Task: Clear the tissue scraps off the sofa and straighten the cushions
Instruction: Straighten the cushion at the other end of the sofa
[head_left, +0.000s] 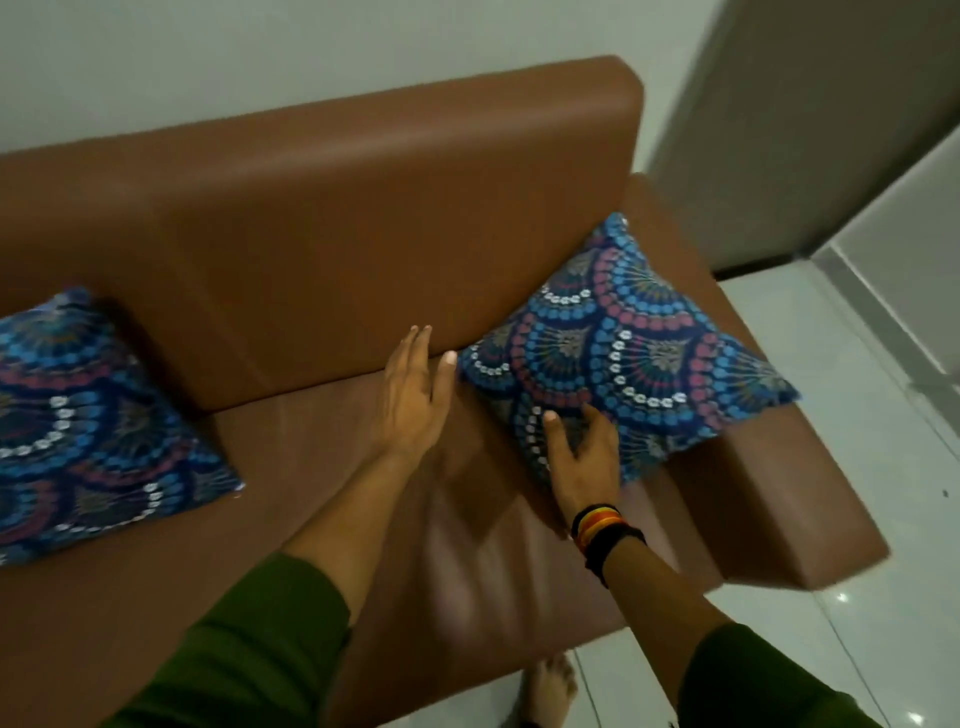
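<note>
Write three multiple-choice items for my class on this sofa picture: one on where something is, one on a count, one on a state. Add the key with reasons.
1. Where is the right cushion?
A. On the floor
B. Against the sofa's right armrest
C. On top of the backrest

2. How many patterned cushions are on the sofa?
A. One
B. Two
C. Four

3. What is the right hand doing?
A. Resting open on the right cushion
B. Holding a tissue scrap
C. Hanging clear of the sofa

Key:
1 B, it leans into the corner by that armrest.
2 B, with the left cushion at the other end.
3 A, its fingers lie spread on the fabric, while the left hand is open beside the cushion's corner.
</note>
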